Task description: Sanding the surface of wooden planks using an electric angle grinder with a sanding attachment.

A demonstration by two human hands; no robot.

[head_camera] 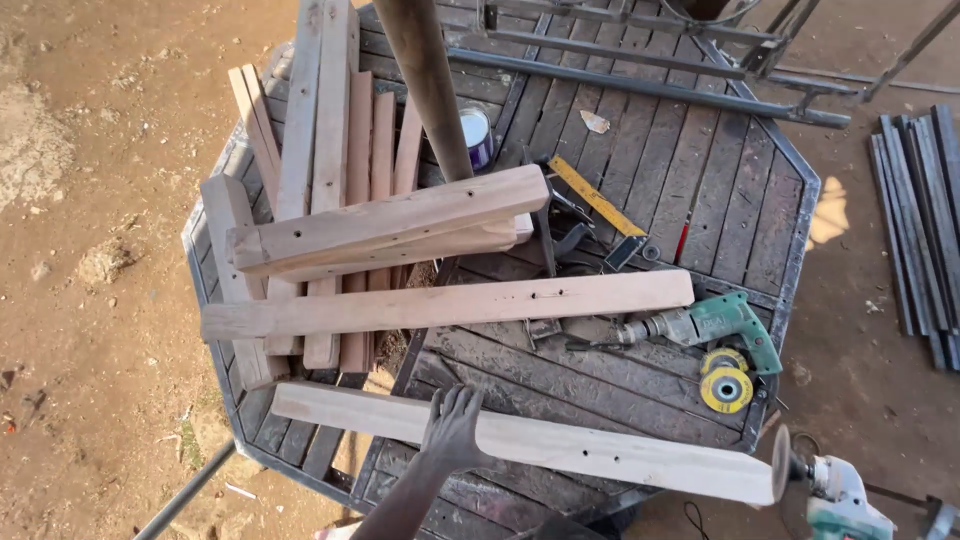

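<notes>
Dirt yard, wooden table (700,180), left hand (452,428) pressing plank (560,448)

Right hand hidden — grinder (840,495) cut off by the edge, perhaps held there.

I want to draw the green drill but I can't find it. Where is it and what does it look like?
Start at the big dark slatted table on the dirt. Follow the long pale wooden plank lying across its middle to the right end. The green drill lies there beside yellow discs; it is the table's only green tool.
</notes>
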